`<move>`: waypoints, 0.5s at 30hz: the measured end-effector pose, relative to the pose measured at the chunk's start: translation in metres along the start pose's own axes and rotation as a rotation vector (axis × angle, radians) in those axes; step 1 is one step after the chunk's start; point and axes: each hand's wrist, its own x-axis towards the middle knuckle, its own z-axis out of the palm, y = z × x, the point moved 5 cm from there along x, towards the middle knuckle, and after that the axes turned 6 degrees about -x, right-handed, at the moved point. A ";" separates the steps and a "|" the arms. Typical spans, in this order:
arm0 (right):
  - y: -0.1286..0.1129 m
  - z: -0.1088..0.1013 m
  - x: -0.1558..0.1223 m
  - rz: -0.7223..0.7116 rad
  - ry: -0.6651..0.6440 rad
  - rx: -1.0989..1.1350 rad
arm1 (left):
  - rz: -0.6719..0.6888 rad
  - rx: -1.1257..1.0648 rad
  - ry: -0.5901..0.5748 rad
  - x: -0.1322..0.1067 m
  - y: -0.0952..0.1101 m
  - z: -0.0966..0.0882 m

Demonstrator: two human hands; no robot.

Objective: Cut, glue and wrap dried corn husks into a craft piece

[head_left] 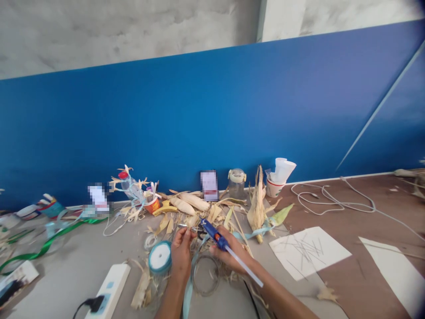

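Observation:
My right hand [229,254] is closed round a blue glue gun [214,235] whose white glue stick [244,267] pokes back over my wrist. The gun's tip points left toward my left hand [181,250], which pinches a small thin piece I cannot make out, right at the nozzle. Both hands hover low over the table, above a clear ring [206,274] and a light blue ribbon [189,283]. A teal ribbon spool [160,257] lies just left of my left hand. Dry corn husks [212,212] are strewn behind the hands.
A white power strip [109,288] with a black plug lies at the lower left. Green ribbon [43,248], a red cup [152,204], a glass jar [237,182], a paper-filled cup [277,184], white cables [328,199] and white sheets [308,251] spread before the blue wall.

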 end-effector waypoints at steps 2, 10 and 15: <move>-0.002 -0.003 0.002 -0.027 0.014 -0.139 | -0.009 -0.024 -0.016 0.000 0.000 0.001; 0.024 -0.025 0.002 0.329 -0.018 -0.753 | -0.019 -0.088 -0.003 -0.001 0.002 0.005; 0.041 -0.037 -0.008 0.440 -0.049 -0.926 | -0.042 -0.111 -0.006 -0.001 0.003 0.008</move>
